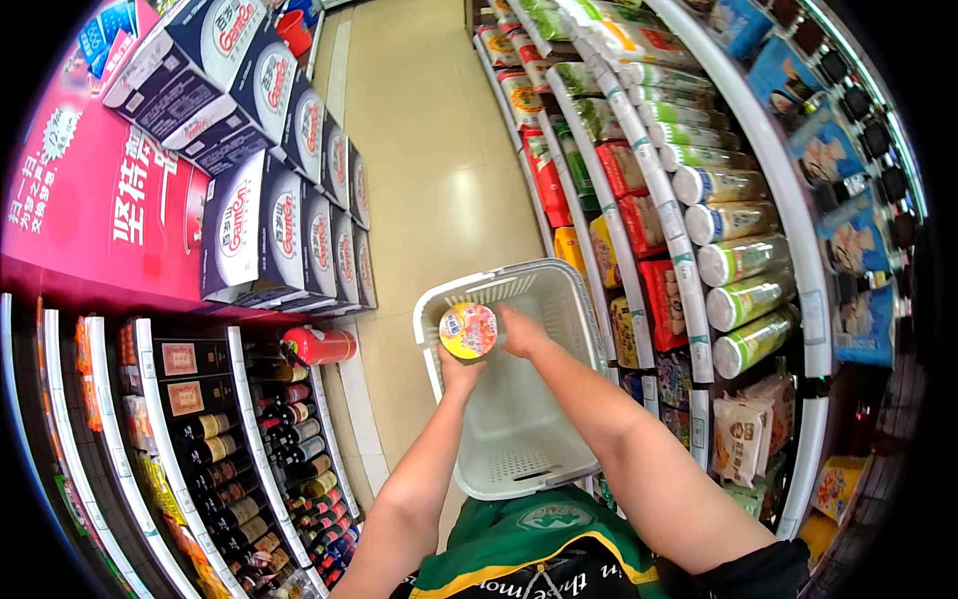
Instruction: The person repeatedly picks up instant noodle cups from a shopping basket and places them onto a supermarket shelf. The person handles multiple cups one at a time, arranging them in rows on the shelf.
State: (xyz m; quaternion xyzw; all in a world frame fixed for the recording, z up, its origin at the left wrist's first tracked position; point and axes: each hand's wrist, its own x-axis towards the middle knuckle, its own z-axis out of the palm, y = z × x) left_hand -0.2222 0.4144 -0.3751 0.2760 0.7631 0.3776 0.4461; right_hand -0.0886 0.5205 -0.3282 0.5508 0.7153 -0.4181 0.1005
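Observation:
A round tub with a yellow and pink printed lid point(468, 331) is held in my left hand point(460, 374), lid facing up, over the left rim of a pale plastic basket point(516, 408). Its lower part is hidden by the lid and my hand. Just to the right of the tub is my right hand point(520, 332), over the basket, with its fingers apart and nothing held in it. Nothing shows on the visible floor of the basket, which stands right in front of my green apron point(524, 524).
Shelves with bagged dry goods point(662, 303) and clear-wrapped rolls point(748, 303) line the right. On the left are stacked drink cartons point(284, 224), a red fire extinguisher point(322, 347) and shelves of bottles point(239, 513). A tiled aisle floor point(419, 150) runs ahead.

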